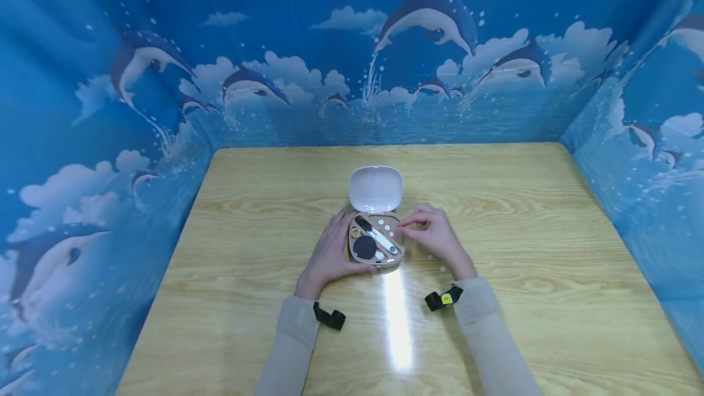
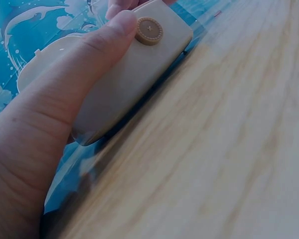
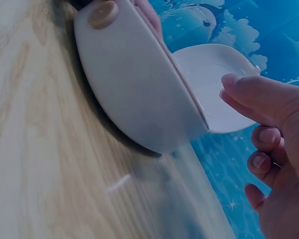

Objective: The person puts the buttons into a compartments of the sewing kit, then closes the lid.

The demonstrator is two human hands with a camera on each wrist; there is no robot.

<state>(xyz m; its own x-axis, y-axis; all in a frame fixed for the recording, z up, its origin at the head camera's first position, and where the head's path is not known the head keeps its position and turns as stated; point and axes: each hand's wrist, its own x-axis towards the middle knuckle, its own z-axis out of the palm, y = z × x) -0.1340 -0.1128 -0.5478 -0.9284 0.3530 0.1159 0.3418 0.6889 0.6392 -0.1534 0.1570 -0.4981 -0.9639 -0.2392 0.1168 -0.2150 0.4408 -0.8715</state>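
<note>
A small case stands on the table with its white lid raised. Inside it are a white stick with a black end, a black disc, a gold ring and several small pale round pieces. My left hand grips the case from the left, and its thumb lies beside the round tan button on the front wall. Over the right side of the case, my right hand has thumb and index fingertips together. Nothing shows between those tips; the other fingers are curled.
Two small pale pieces, one a disc, lie on the wooden table beside my right wrist. Black camera bands are on both wrists. A blue dolphin-print curtain hangs behind the table and along its sides.
</note>
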